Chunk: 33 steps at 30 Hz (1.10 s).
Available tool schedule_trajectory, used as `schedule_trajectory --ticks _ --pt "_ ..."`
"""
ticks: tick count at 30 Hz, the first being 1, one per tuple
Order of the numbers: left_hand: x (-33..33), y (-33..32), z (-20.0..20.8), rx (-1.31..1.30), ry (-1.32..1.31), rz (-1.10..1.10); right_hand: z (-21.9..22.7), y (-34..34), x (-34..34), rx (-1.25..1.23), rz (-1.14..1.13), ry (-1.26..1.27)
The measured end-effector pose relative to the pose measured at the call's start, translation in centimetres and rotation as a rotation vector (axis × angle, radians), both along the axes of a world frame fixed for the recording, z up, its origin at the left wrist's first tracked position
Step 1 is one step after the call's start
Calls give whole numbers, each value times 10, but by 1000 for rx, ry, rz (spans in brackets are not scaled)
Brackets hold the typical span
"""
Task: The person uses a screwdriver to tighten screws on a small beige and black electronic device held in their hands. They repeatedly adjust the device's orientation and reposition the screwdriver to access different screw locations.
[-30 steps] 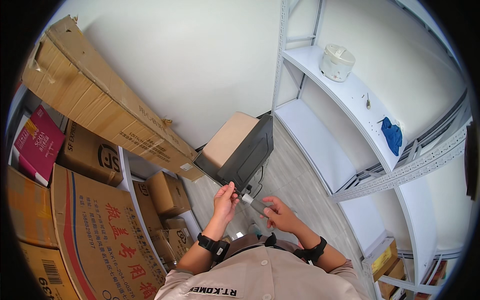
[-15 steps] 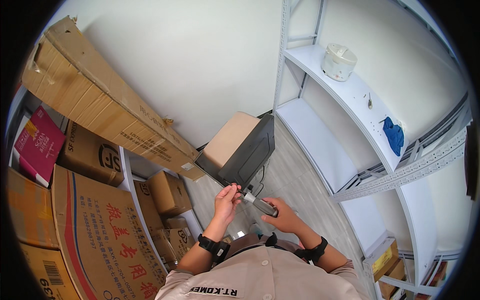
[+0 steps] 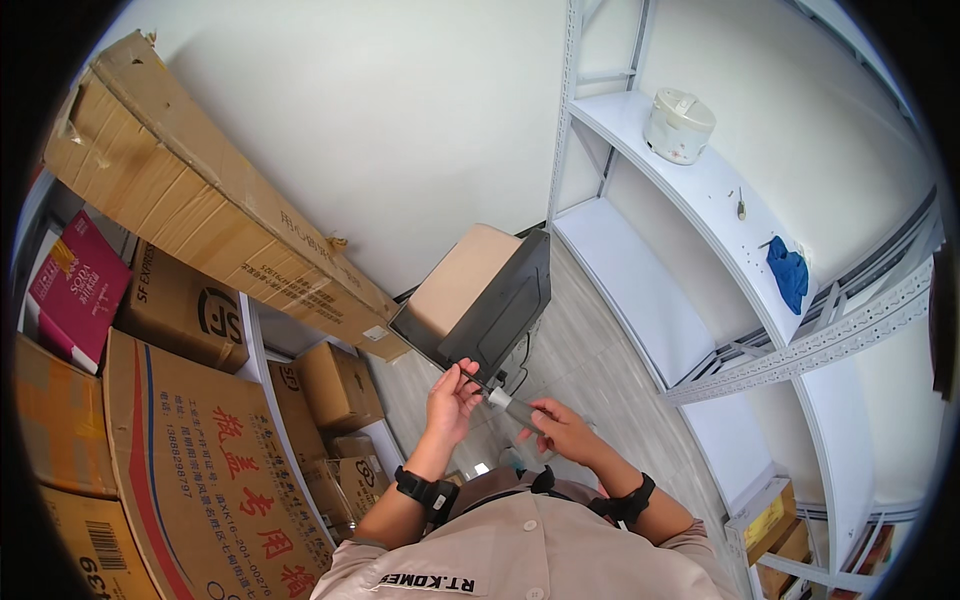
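In front of my body I hold a screwdriver (image 3: 517,410) with a thick grey handle, a white collar and a thin dark shaft. My left hand (image 3: 453,402) pinches the shaft near its tip between thumb and fingers. The handle's rear end lies in my right hand (image 3: 563,432), whose fingers and thumb close round it. Just beyond the tool stands a dark grey cabinet-like box (image 3: 505,315) with a panelled side. A tan carton (image 3: 463,275) sits against it, and a dark cable (image 3: 524,362) hangs by its lower edge.
Cartons (image 3: 200,470) fill the shelving on my left, and a long carton (image 3: 220,210) leans over it. To the right, a white metal shelf (image 3: 640,130) carries a rice cooker (image 3: 680,125), a small screwdriver (image 3: 741,208), scattered small parts and a blue cloth (image 3: 787,273).
My right fingers have shifted and loosened slightly along the handle. The left hand has risen a little at the shaft tip. The surroundings look the same.
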<state>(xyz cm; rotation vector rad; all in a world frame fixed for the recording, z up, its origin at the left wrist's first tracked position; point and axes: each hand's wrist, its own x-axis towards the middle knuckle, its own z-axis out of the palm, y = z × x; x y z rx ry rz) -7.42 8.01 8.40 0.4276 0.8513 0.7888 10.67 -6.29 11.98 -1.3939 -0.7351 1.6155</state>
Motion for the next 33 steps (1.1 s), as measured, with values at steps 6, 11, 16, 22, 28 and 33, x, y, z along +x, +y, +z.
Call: schedule_trajectory --ticks 6,11,16,22,28,33 --pt "0 3 2 -62 -50 50 -1 0 2 0 19 -145" --pt "3 0 0 -33 -1 80 -1 1 4 -54 -22 -9" --pt "6 0 5 -34 56 92 6 0 1 -80 -30 -1" --pt "8 -4 -2 0 114 89 -7 -4 1 114 112 -364" --pt "11 -5 -7 -8 145 107 -7 -5 1 125 82 -300" --pt "14 -7 -3 0 159 130 1 -5 2 107 107 -271"
